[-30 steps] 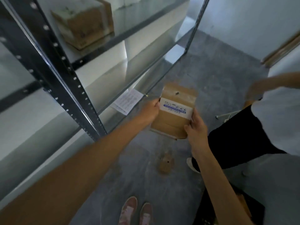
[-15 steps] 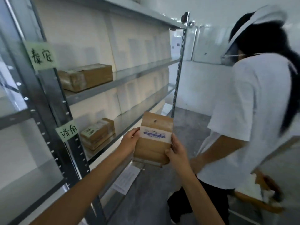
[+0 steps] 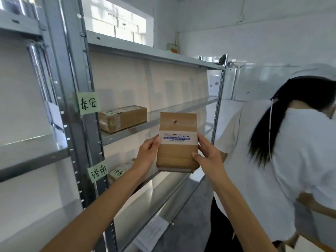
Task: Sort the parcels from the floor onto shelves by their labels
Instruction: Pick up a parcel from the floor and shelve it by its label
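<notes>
I hold a flat brown parcel point(image 3: 177, 157) upright in front of the metal shelving point(image 3: 127, 134), its white label band turned upside down. My left hand point(image 3: 148, 154) grips its left edge and my right hand point(image 3: 206, 153) grips its right edge. A green handwritten tag point(image 3: 88, 103) marks the middle shelf, where a brown box point(image 3: 122, 118) lies. A second green tag point(image 3: 98, 172) marks the shelf below, where another labelled parcel point(image 3: 120, 171) sits, partly hidden behind my left wrist.
A person in a white shirt point(image 3: 291, 160) stands close on the right, bent forward. A sheet of paper point(image 3: 151, 233) hangs at the lowest shelf. A second shelf unit point(image 3: 27, 157) stands to the left. Grey floor point(image 3: 192, 224) runs between the shelving and the person.
My view has swung up from the floor to the shelves. Both hands have lifted the parcel from near floor level up to the height of the tagged shelves.
</notes>
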